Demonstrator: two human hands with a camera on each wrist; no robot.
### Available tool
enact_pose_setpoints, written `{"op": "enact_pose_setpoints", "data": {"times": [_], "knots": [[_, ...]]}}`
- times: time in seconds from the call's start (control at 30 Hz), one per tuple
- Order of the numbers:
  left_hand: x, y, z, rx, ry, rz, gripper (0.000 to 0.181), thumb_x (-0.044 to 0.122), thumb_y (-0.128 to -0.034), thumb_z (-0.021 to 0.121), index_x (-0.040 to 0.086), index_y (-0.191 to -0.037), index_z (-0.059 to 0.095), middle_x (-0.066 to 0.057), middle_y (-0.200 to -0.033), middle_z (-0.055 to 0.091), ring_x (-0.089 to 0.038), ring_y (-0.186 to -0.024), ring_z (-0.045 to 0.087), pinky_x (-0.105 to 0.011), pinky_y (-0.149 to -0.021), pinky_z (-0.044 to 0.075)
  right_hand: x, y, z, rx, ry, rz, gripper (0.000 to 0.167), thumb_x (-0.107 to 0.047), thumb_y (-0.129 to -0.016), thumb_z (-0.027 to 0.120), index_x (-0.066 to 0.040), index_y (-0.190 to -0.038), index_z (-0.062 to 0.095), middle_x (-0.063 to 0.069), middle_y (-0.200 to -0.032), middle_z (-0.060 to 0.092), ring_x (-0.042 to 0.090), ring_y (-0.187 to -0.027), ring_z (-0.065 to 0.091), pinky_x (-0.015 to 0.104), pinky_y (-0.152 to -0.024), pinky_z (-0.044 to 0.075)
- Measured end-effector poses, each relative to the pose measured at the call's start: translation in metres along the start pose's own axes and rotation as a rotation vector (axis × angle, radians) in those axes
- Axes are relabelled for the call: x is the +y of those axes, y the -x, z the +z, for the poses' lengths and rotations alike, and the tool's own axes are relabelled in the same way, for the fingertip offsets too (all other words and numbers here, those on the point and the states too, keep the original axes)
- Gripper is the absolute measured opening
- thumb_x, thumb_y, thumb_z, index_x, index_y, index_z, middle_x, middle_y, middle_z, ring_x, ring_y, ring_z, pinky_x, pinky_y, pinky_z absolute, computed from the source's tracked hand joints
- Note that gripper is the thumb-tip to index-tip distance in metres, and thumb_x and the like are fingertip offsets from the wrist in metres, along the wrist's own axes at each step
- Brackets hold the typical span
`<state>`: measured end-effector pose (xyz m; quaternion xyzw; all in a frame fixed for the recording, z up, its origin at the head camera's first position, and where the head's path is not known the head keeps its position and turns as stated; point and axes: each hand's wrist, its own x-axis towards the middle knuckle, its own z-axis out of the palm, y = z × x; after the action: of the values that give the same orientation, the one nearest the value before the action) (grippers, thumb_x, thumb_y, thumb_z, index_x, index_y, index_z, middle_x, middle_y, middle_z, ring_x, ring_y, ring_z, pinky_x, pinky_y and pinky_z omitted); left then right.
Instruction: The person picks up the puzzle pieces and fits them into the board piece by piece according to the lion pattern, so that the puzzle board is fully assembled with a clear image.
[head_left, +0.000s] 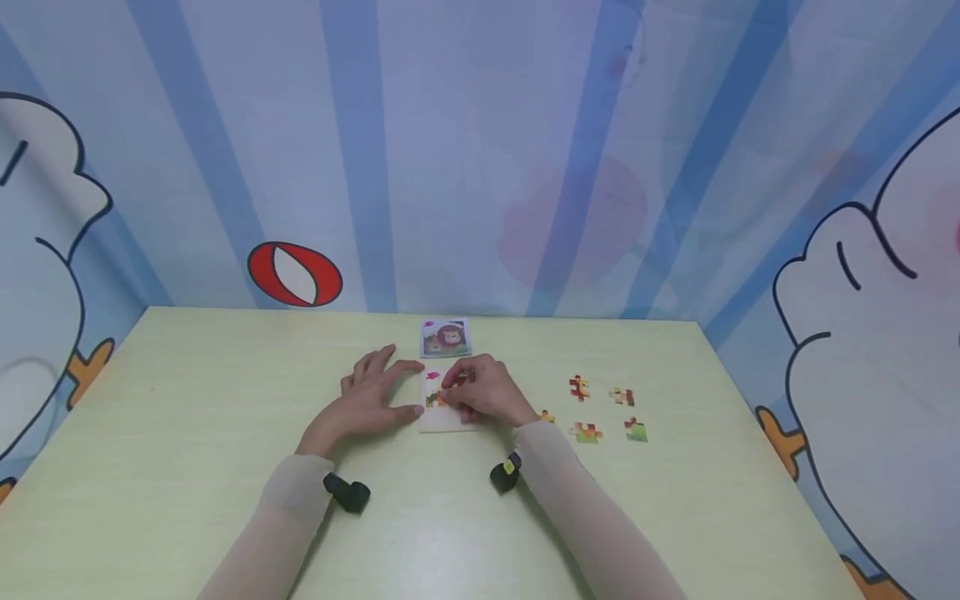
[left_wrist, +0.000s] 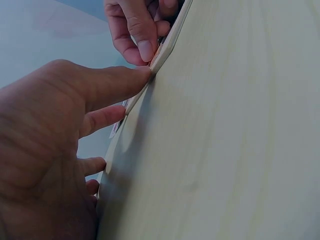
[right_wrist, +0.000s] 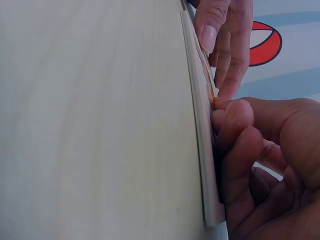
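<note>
A pale puzzle board [head_left: 442, 422] lies flat on the table, with a few colourful pieces on its left part. My left hand [head_left: 367, 402] rests beside it, thumb and index finger touching its left edge, fingers spread. My right hand [head_left: 489, 392] is over the board with curled fingers; its thumb and index fingertips are at an orange piece [head_left: 437, 398] on the board. The right wrist view shows the right hand [right_wrist: 280, 150] low against the board [right_wrist: 200, 130], fingertips at a bit of orange. Whether the piece is pinched is partly hidden.
A picture card with a lion [head_left: 446, 338] lies behind the board. Several loose puzzle pieces [head_left: 587, 432] are spread on the table [head_left: 187, 433] to the right, one close to the right wrist. A striped blue curtain [head_left: 465, 167] hangs behind the table's far edge.
</note>
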<state>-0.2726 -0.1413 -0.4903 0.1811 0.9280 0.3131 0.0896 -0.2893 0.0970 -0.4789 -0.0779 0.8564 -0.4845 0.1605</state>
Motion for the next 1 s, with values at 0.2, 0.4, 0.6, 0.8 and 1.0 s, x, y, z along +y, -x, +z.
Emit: {"op": "enact_pose_setpoints", "data": {"times": [0.2,0.4,0.6,0.8,1.0], "knots": [[-0.001,-0.002,0.0,-0.002,0.002,-0.008,0.066,0.044,-0.0956,0.072,0.027,-0.156,0.049,-0.024,-0.18,0.01,-0.055,-0.163,0.005,-0.081,-0.121,0.014,-0.001,0.0,0.001,0.02,-0.001,-0.009,0.006,-0.016,-0.094,0.081,-0.013,-0.097,0.078,0.0,-0.062,0.064,0.011,-0.042,0.057,0.023,-0.045,0.047],[-0.001,-0.001,0.001,-0.008,-0.007,-0.007,0.066,0.043,-0.0963,0.073,0.026,-0.156,0.05,-0.025,-0.179,0.011,-0.056,-0.162,0.006,-0.082,-0.12,0.014,0.001,0.004,-0.002,0.0,-0.058,-0.028,0.007,-0.016,-0.096,0.08,-0.012,-0.1,0.078,0.002,-0.065,0.068,0.012,-0.044,0.059,0.024,-0.047,0.049],[0.001,0.002,0.0,-0.012,0.001,-0.017,0.066,0.042,-0.0968,0.073,0.026,-0.156,0.05,-0.023,-0.18,0.011,-0.054,-0.163,0.006,-0.082,-0.122,0.012,0.005,0.008,-0.013,-0.021,-0.136,-0.081,0.012,-0.015,-0.099,0.076,-0.011,-0.11,0.079,0.01,-0.076,0.076,0.015,-0.054,0.067,0.027,-0.057,0.055],[0.002,0.001,-0.001,-0.008,-0.004,-0.02,0.065,0.042,-0.0965,0.073,0.026,-0.156,0.05,-0.023,-0.18,0.011,-0.054,-0.163,0.006,-0.081,-0.122,0.013,0.006,0.013,-0.029,0.006,-0.125,-0.111,0.021,-0.021,-0.1,0.077,-0.009,-0.116,0.078,0.017,-0.093,0.082,0.019,-0.064,0.069,0.028,-0.065,0.056],[0.001,0.001,-0.001,-0.01,-0.003,-0.023,0.066,0.042,-0.097,0.073,0.027,-0.157,0.049,-0.022,-0.18,0.011,-0.053,-0.163,0.006,-0.081,-0.123,0.013,0.013,0.019,-0.043,0.064,-0.162,-0.047,0.017,-0.022,-0.099,0.078,-0.012,-0.113,0.079,0.018,-0.096,0.081,0.02,-0.066,0.068,0.03,-0.064,0.054]]}}
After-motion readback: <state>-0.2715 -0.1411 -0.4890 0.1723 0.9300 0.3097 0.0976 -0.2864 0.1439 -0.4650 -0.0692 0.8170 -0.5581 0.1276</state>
